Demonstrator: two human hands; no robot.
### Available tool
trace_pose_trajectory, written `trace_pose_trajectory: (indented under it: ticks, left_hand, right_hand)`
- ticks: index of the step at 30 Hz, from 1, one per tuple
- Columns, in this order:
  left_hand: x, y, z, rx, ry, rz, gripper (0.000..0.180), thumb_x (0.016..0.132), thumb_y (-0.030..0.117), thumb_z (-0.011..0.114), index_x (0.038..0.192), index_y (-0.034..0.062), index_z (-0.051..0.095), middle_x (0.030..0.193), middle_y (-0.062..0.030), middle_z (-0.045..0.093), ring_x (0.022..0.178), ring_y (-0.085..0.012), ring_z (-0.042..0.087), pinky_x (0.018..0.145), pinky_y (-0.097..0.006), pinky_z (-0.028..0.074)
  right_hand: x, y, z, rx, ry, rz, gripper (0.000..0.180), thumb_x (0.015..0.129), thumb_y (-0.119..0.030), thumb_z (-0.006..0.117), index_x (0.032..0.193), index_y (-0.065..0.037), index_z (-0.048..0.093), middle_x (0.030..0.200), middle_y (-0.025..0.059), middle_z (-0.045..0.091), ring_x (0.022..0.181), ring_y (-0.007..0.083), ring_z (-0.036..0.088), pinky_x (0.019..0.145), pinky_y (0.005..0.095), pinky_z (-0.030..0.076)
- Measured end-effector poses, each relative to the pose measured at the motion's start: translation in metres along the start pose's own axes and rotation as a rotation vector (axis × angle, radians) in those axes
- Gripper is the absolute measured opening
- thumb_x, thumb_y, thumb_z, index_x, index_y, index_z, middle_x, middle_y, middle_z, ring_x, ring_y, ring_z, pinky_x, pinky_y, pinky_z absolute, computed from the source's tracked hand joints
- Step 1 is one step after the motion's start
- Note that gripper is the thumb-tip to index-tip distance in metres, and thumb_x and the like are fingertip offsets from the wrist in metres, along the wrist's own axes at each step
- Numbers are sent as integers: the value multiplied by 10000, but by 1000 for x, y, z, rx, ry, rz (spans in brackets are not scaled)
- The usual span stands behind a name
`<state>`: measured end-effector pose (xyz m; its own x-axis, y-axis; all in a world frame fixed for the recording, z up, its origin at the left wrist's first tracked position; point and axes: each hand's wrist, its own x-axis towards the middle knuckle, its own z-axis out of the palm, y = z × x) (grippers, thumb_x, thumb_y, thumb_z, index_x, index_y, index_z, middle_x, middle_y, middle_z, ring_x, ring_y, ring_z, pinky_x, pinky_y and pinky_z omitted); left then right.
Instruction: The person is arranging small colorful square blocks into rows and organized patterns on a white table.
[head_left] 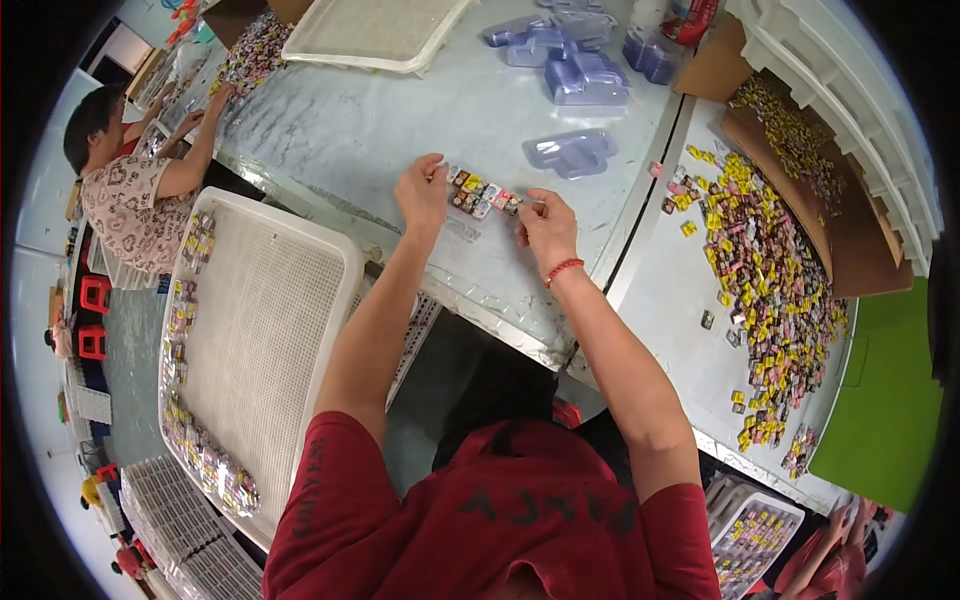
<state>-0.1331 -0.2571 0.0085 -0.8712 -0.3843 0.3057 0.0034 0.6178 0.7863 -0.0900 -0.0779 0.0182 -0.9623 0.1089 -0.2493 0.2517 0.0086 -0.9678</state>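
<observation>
Both hands work a short row of small multicoloured wrapped pieces [482, 194] lying on the pale glossy desk [400, 120], near its front edge. Left hand [422, 192] pinches the row's left end, fingers [436, 168] curled nearly closed on it. Right hand [545, 225], red string bracelet [563, 267] at the wrist, closes its fingers [525, 205] on the right end. Bare desk lies behind the row up to the clear plastic blister trays [572, 152]. To the right, past the dark seam, a big loose heap of yellow and brown wrapped pieces [770, 270] spreads toward the brown cardboard box [850, 230]. Left, below the desk edge, a white perforated plastic tray [260, 340] holds pieces along its left rim. A second person [135, 190] sits far left.
</observation>
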Motion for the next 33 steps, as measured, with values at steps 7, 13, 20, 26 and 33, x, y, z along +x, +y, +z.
trace_pose_trajectory:
  ticks: [7,13,20,26,33]
  left_hand:
    - [0,-5,0,-2,-2,34,210,831,126,641,1015,30,665,873,-142,673,759,-271,642,735,-357,497]
    - [-3,9,13,156,175,382,198,849,165,616,1013,67,666,1002,-155,633,947,-305,584,845,-384,464]
    - [-19,99,100,51,-245,889,199,709,157,731,880,74,671,900,-97,618,920,-278,574,801,-400,478]
    - [-21,88,138,295,-219,907,161,669,177,737,778,68,694,842,-127,622,863,-285,604,782,-399,486]
    - [-15,85,135,73,-403,609,140,692,201,717,741,70,719,829,-126,647,851,-308,628,759,-399,506]
  right_hand:
    - [5,2,1,-142,23,-32,338,855,-65,610,1179,19,567,755,54,612,553,116,564,482,260,475]
    - [-23,32,-26,-193,55,-205,357,871,-125,617,1190,19,550,841,55,585,632,114,574,543,259,475]
    - [-93,40,-75,-143,43,-101,270,886,-86,586,1145,-10,586,845,85,609,700,153,590,652,270,495]
    - [-118,43,-96,172,-7,-107,232,944,-43,534,1170,2,562,864,-10,563,676,74,526,614,216,454]
    - [-117,42,-96,175,-76,-44,223,961,-85,524,1155,16,569,767,16,571,661,86,522,626,223,455]
